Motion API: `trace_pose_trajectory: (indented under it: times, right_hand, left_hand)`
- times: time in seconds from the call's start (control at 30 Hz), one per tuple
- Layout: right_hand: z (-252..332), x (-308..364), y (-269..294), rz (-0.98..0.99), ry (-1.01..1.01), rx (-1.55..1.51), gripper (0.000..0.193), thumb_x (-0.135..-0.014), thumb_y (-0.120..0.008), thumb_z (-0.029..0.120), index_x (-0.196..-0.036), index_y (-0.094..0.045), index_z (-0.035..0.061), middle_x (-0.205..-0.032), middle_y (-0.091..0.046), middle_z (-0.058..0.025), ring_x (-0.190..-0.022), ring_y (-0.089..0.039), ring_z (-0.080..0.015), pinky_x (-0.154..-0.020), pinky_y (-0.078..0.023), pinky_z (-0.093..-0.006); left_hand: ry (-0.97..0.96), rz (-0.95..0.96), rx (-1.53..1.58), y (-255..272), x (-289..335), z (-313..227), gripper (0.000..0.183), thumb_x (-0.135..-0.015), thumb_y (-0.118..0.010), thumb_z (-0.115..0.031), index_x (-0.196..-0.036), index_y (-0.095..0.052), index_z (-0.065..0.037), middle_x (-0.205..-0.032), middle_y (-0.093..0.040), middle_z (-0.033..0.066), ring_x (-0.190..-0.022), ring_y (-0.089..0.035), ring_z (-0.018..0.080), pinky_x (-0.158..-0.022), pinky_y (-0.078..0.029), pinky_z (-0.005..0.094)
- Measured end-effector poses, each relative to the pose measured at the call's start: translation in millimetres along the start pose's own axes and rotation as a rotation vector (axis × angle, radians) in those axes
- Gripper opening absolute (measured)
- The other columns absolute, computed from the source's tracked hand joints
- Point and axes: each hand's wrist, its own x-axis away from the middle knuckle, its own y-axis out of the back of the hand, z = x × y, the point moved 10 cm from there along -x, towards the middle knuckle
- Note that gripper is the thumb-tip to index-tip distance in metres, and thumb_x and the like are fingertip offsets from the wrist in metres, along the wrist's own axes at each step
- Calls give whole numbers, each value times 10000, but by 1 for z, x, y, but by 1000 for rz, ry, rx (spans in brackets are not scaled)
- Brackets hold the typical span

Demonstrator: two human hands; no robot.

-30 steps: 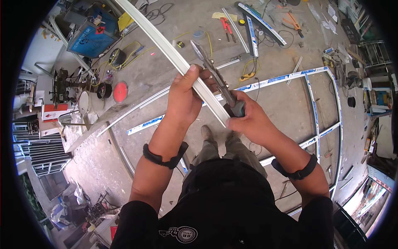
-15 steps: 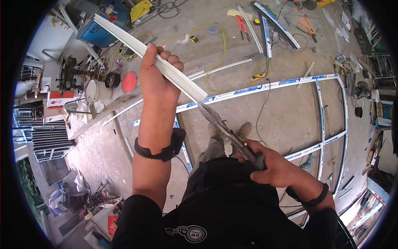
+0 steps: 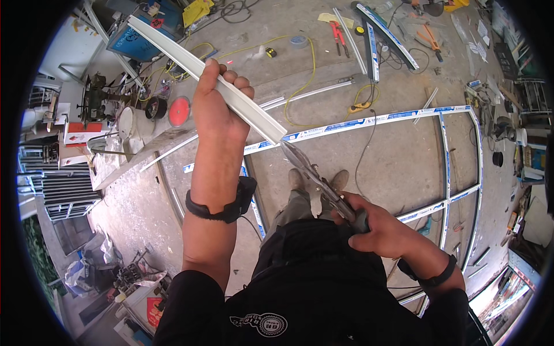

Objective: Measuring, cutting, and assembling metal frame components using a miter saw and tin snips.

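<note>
Left hand: fingers curled narrow around one white strip, thumb laid along its near edge. The strip is held above the floor, slanting from upper left down to its lower right end.

Right hand: fingers wrapped around the handles of one pair of metal snips; spread of the handles cannot be determined, being partly covered. The snips point up and left, tip at the strip's lower end; contact between the two cannot be confirmed.

Count, on the person: two black wristbands, one per forearm; two boots.

Count, on the floor: one large frame with blue-and-white film, beyond and to the right of the feet; two separate film-covered bars at upper right; one red-handled tool just left of those; one orange-handled tool right of them; one red disc, left of the left hand.
</note>
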Motion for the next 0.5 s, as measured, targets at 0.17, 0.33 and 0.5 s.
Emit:
trace_pose_trajectory:
  times: [0.17, 0.33, 0.5]
  right_hand:
    - [-1, 0, 0, 4, -75, -54, 755, -709, -632, 28, -1415, -367, 12, -1176, -593, -95, -1161, -530, -201, -1024, -381, -325]
    - [1, -4, 0, -8, -4, 10, 822, -714, -646, 160, -1451, -308, 27, -1077, -597, -112, -1018, -582, -280, -911, -447, -341]
    - [3, -5, -2, 28, -79, -72, 692, -711, -636, 42, -1366, -418, 0, -1160, -585, -95, -1158, -526, -197, -1020, -379, -323]
  left_hand:
    - [-11, -31, -28, -7, 6, 2, 209, -967, -570, -262, -872, -504, -89, -696, -509, 22, -613, -512, 157, -531, -436, 273]
    - [-27, -42, -60, -8, 11, 3, 207, -963, -579, -247, -876, -495, -79, -693, -501, 17, -612, -505, 145, -517, -427, 256]
    - [-12, -27, -75, -7, 9, 7, 187, -964, -563, -239, -884, -508, -79, -686, -510, 40, -594, -504, 181, -520, -423, 293]
